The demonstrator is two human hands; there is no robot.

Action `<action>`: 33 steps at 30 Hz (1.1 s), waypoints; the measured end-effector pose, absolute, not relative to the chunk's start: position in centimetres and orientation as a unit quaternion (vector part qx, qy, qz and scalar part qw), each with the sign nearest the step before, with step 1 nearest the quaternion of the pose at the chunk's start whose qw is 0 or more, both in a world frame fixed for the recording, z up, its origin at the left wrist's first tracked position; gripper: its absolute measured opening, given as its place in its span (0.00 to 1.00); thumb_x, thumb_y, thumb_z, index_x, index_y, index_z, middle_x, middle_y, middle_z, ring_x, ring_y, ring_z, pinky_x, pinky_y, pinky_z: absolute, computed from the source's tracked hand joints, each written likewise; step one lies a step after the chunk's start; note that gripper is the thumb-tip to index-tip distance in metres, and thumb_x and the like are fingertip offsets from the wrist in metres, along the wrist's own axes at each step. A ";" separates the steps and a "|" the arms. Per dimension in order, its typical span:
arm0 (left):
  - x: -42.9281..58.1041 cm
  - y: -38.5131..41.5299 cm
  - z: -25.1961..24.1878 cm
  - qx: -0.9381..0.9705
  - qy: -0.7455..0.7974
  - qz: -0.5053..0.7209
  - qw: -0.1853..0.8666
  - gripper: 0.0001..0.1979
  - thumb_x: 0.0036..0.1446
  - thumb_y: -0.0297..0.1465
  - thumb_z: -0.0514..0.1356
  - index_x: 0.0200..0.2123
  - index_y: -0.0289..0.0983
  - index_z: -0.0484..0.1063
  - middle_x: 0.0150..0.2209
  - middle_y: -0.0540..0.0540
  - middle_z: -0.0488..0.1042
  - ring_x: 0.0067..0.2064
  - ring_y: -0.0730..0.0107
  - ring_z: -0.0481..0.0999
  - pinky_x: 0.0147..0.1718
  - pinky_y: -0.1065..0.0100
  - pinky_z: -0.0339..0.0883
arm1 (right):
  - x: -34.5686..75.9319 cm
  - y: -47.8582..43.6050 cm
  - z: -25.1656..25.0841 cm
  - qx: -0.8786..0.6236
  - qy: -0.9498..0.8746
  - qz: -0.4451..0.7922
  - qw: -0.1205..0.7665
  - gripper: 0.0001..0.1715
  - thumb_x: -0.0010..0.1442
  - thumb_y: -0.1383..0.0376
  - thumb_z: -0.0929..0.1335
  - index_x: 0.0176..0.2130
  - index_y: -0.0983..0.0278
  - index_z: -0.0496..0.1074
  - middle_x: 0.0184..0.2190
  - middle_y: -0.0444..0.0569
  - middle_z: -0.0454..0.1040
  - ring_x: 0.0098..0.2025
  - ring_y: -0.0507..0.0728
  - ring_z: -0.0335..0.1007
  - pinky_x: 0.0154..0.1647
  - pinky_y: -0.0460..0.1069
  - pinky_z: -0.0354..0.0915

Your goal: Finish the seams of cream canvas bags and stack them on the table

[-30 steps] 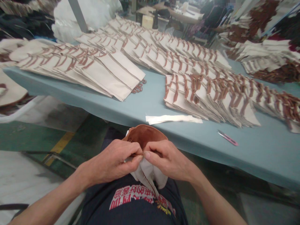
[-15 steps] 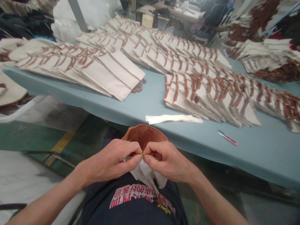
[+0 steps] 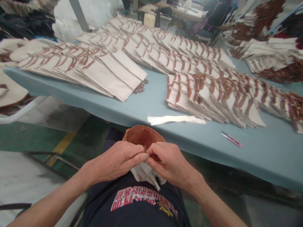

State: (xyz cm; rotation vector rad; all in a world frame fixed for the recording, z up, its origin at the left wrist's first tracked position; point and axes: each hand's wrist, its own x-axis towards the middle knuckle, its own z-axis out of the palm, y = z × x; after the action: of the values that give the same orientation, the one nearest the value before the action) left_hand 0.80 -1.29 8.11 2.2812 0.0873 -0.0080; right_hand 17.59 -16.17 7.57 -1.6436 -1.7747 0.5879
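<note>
In my lap lies a brown and cream fabric piece; its brown part point(image 3: 144, 132) curves up beyond my hands and its cream cloth point(image 3: 144, 171) hangs below them. My left hand point(image 3: 123, 157) is closed in a pinch at the brown edge. Close against it, my right hand point(image 3: 163, 159) pinches the same edge, thumb and forefinger together. The fingertips meet, and a small brown bit sticks up between them. What exactly lies under the fingers is hidden.
A blue-covered table point(image 3: 132, 110) spans the front. On it are overlapping cream pieces with brown trim point(image 3: 123, 72), several brown loops point(image 3: 140, 86), a white strip point(image 3: 176, 119) and pink-handled thread snips point(image 3: 232, 139). A white bin point(image 3: 52, 110) stands at left.
My hands have shifted slightly at the brown edge, my left thumb now stretched further toward the right fingers. The brown part has tipped a little to the left.
</note>
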 end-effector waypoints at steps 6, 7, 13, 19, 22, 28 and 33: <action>1.0 -1.1 8.0 0.881 0.022 0.001 0.472 0.21 0.75 0.36 0.50 0.26 0.38 0.59 0.24 0.56 0.61 0.27 0.75 0.61 0.29 0.70 0.53 | 17.6 -16.0 7.7 -0.620 -0.680 0.218 0.326 0.09 0.69 0.67 0.69 0.34 0.62 0.70 0.29 0.45 0.75 0.29 0.54 0.66 0.33 0.49 0.56; 1.0 -1.1 8.1 0.871 0.022 0.002 0.490 0.21 0.75 0.35 0.50 0.26 0.38 0.59 0.24 0.56 0.59 0.26 0.76 0.60 0.28 0.70 0.52 | 17.7 -16.1 7.7 -0.615 -0.680 0.219 0.332 0.09 0.70 0.66 0.70 0.34 0.62 0.70 0.29 0.45 0.75 0.29 0.54 0.66 0.33 0.48 0.57; 0.8 -1.7 8.8 0.863 0.024 0.030 0.504 0.19 0.71 0.30 0.52 0.24 0.37 0.58 0.21 0.58 0.56 0.23 0.78 0.56 0.24 0.72 0.49 | 18.7 -16.4 8.7 -0.590 -0.683 0.250 0.351 0.14 0.69 0.56 0.72 0.36 0.63 0.73 0.30 0.45 0.77 0.31 0.53 0.69 0.35 0.48 0.59; 0.4 -2.5 8.1 0.952 0.014 0.146 0.267 0.16 0.65 0.24 0.54 0.23 0.38 0.63 0.20 0.54 0.65 0.22 0.74 0.62 0.25 0.65 0.49 | 18.3 -16.5 8.7 -0.584 -0.693 0.242 0.346 0.19 0.76 0.58 0.63 0.34 0.63 0.72 0.27 0.45 0.75 0.29 0.53 0.67 0.34 0.49 0.58; 0.5 -2.5 7.7 0.962 0.027 0.175 0.207 0.18 0.68 0.25 0.52 0.23 0.38 0.65 0.20 0.53 0.67 0.23 0.72 0.63 0.26 0.64 0.50 | 18.0 -16.4 8.4 -0.608 -0.690 0.215 0.329 0.17 0.75 0.63 0.63 0.33 0.63 0.71 0.27 0.46 0.75 0.29 0.54 0.66 0.33 0.49 0.56; 0.2 -2.5 8.1 0.935 0.026 0.150 0.320 0.20 0.72 0.27 0.52 0.23 0.37 0.62 0.21 0.56 0.63 0.23 0.76 0.61 0.26 0.68 0.52 | 18.2 -16.4 8.6 -0.619 -0.641 0.279 0.358 0.20 0.75 0.61 0.63 0.30 0.62 0.67 0.24 0.42 0.70 0.26 0.51 0.62 0.31 0.47 0.55; 0.5 -3.2 9.1 0.888 0.040 0.159 0.429 0.18 0.69 0.27 0.57 0.24 0.36 0.62 0.21 0.59 0.60 0.23 0.80 0.59 0.25 0.73 0.51 | 18.1 -16.1 9.2 -0.592 -0.650 0.289 0.378 0.27 0.78 0.55 0.57 0.30 0.62 0.66 0.26 0.43 0.69 0.28 0.52 0.62 0.33 0.48 0.56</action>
State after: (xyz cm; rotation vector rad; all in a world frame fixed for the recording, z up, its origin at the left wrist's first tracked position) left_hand 0.49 -3.18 9.15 2.2167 0.0998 0.3966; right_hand 18.09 -16.10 9.17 -1.5134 -1.6609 0.7390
